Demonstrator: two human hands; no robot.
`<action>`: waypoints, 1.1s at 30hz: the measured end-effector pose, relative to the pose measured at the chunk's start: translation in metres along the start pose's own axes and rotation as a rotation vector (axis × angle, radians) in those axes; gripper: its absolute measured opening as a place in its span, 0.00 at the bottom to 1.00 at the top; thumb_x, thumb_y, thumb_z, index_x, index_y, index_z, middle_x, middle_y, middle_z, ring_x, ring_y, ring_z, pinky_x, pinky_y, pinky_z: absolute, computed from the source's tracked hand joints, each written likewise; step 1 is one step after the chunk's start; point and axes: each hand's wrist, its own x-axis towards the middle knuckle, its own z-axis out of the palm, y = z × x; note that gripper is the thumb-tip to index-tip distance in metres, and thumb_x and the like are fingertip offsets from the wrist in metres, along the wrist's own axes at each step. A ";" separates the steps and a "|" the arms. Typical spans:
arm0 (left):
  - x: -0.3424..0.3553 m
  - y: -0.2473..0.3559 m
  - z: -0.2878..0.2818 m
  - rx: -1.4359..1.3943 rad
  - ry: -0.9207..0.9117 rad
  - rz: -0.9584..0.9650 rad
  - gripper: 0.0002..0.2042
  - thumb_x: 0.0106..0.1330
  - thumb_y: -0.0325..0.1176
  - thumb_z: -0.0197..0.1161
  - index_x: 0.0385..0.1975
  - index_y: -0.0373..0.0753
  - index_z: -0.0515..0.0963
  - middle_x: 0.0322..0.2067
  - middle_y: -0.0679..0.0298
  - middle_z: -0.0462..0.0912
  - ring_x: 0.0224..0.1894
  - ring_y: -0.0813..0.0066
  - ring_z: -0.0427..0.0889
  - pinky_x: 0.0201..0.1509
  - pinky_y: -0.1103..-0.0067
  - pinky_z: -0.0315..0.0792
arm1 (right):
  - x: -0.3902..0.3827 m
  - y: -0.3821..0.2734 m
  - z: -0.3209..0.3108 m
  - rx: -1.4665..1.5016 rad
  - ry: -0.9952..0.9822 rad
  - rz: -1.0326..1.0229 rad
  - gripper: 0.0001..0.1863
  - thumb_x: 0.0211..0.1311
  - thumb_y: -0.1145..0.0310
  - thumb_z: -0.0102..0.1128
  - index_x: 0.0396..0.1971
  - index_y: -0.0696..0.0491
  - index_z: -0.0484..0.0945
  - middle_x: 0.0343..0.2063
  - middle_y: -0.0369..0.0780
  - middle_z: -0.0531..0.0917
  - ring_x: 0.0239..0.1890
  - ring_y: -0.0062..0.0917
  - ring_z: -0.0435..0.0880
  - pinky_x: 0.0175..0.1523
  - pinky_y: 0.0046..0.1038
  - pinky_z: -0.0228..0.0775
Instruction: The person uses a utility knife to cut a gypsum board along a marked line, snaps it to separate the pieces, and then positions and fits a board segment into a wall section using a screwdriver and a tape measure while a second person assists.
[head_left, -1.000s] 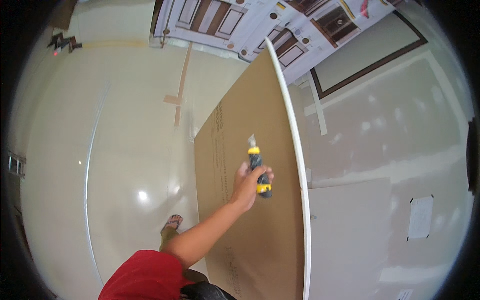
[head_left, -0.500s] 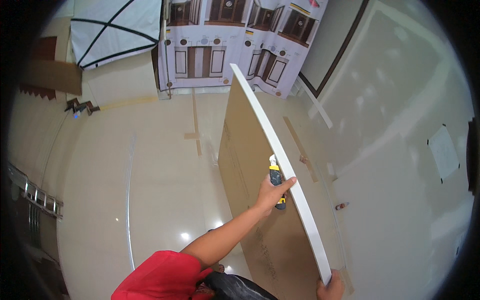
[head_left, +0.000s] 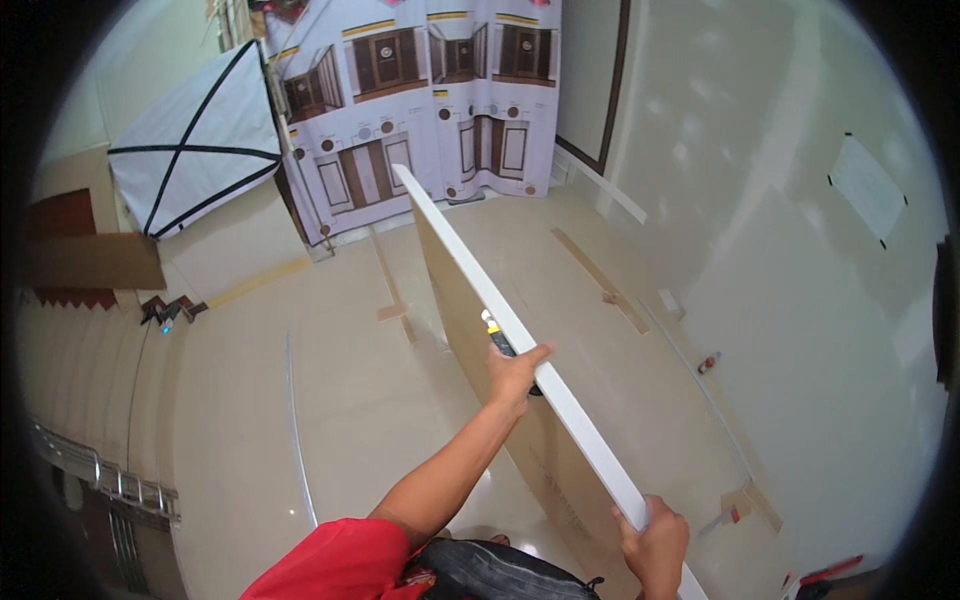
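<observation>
A large board (head_left: 460, 330) stands on its long side, leaning slightly, with a brown printed face and a white top edge (head_left: 445, 235) running diagonally away from me. My left hand (head_left: 515, 375) is closed on a yellow-and-black utility knife (head_left: 499, 336) and also clasps that edge, thumb over the top; part of the knife is hidden behind hand and board. Nearer me, at lower right, my right hand (head_left: 655, 545) grips the same edge with curled fingers.
A printed curtain (head_left: 405, 160) hangs ahead, beside a black-taped white sheet (head_left: 205, 120). A metal ladder (head_left: 125, 490) lies at left. A metal strip (head_left: 293, 420), cardboard strips (head_left: 590, 270) and a small bottle (head_left: 708, 362) lie on the floor. A grey wall (head_left: 760, 280) runs along the right.
My left hand, with the knife, went from over the brown face up onto the edge. My right hand came into view, gripping the edge. The view swung upward and the board's top slants more.
</observation>
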 end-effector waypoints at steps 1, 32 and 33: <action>0.000 0.000 0.001 0.017 0.047 0.018 0.24 0.58 0.23 0.74 0.52 0.34 0.70 0.41 0.58 0.82 0.41 0.65 0.86 0.44 0.69 0.83 | -0.003 0.000 0.005 0.013 -0.020 0.047 0.30 0.45 0.66 0.76 0.49 0.63 0.80 0.48 0.56 0.85 0.50 0.48 0.86 0.55 0.40 0.76; 0.012 0.059 -0.067 0.073 -0.076 -0.353 0.18 0.68 0.35 0.72 0.53 0.35 0.76 0.42 0.64 0.83 0.41 0.73 0.83 0.41 0.75 0.78 | -0.076 0.056 0.026 1.772 1.169 0.515 0.31 0.74 0.57 0.65 0.64 0.64 0.66 0.60 0.47 0.74 0.60 0.37 0.78 0.63 0.43 0.77; 0.009 0.059 -0.071 0.134 -0.015 -0.349 0.20 0.67 0.36 0.73 0.54 0.35 0.76 0.43 0.63 0.83 0.42 0.72 0.84 0.42 0.75 0.79 | -0.076 0.052 0.031 1.815 1.210 0.556 0.30 0.73 0.57 0.66 0.62 0.63 0.69 0.56 0.44 0.78 0.59 0.34 0.80 0.61 0.39 0.78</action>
